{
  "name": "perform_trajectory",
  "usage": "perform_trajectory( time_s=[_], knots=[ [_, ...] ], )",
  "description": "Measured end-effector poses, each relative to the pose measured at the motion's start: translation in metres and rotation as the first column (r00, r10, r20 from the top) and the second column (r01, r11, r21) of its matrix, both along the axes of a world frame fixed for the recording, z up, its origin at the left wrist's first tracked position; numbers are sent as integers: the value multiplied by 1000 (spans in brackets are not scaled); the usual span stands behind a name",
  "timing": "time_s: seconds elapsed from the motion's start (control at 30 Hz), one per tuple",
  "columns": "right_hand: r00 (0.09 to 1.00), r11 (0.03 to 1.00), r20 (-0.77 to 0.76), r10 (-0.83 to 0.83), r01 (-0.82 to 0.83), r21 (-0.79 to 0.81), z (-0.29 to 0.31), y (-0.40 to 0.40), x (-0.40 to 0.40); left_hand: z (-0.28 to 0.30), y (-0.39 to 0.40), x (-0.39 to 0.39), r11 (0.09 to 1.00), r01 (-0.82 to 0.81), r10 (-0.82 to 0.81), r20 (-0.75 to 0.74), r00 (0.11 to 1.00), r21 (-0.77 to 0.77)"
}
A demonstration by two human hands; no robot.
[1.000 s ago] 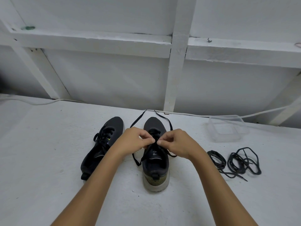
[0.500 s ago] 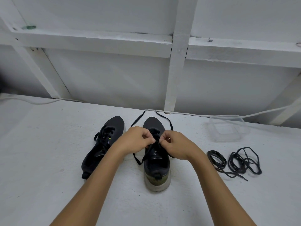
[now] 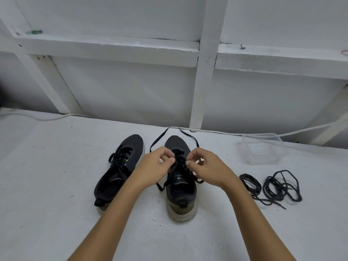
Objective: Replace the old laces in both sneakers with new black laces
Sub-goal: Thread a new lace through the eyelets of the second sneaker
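Observation:
Two black sneakers stand on the white surface, toes pointing away from me. The left sneaker [image 3: 117,172] is laced and lies angled to the left. Over the right sneaker [image 3: 180,193] both hands work at the eyelets. My left hand [image 3: 154,169] pinches the black lace [image 3: 157,142] at the left side of the lacing. My right hand [image 3: 208,167] pinches the lace at the right side. The lace's loose ends trail past the toe and beside the shoe. Two coiled black laces [image 3: 271,187] lie to the right.
A clear plastic container [image 3: 261,147] sits at the back right. A white cable [image 3: 226,131] runs along the foot of the white framed wall [image 3: 131,95] behind the shoes.
Both hands have drawn slightly apart over the right sneaker's lacing, still pinching the lace. The shoes and the coiled laces have not moved.

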State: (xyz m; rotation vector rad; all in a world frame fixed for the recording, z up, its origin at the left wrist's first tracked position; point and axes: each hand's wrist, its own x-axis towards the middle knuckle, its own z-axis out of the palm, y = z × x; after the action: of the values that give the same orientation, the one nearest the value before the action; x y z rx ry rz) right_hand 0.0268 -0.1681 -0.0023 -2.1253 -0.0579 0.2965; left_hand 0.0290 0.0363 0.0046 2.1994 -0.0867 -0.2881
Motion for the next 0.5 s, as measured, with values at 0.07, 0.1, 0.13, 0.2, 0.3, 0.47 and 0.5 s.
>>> perform_trajectory(
  time_s=[0.07, 0.1, 0.13, 0.2, 0.3, 0.47, 0.5],
  knots=[
    [999, 999, -3, 34, -34, 23, 1, -2, -3, 3, 1, -3, 998, 47, -48, 15, 999, 41],
    [999, 999, -10, 49, -49, 23, 2, -2, -5, 3, 1, -5, 997, 50, -51, 17, 999, 61],
    [998, 998, -10, 62, -62, 9, 2, -2, -7, 4, 1, -7, 997, 41, -42, 15, 999, 73],
    [997, 995, 5, 82, -82, -49, 2, -1, -10, 2, -1, -12, 994, 23, -25, 13, 1000, 105],
    [998, 990, 36, 48, -43, -133, -2, 0, -16, -4, -5, -27, 984, -37, 30, 44, 999, 176],
    [973, 969, 224, -61, 112, -219, -11, 7, -40, -15, -9, -52, 933, -214, 145, 243, 959, 289],
    [961, 966, 267, -74, 136, -221, -14, 9, -45, -17, -10, -55, 934, -230, 148, 289, 946, 274]
  ],
)
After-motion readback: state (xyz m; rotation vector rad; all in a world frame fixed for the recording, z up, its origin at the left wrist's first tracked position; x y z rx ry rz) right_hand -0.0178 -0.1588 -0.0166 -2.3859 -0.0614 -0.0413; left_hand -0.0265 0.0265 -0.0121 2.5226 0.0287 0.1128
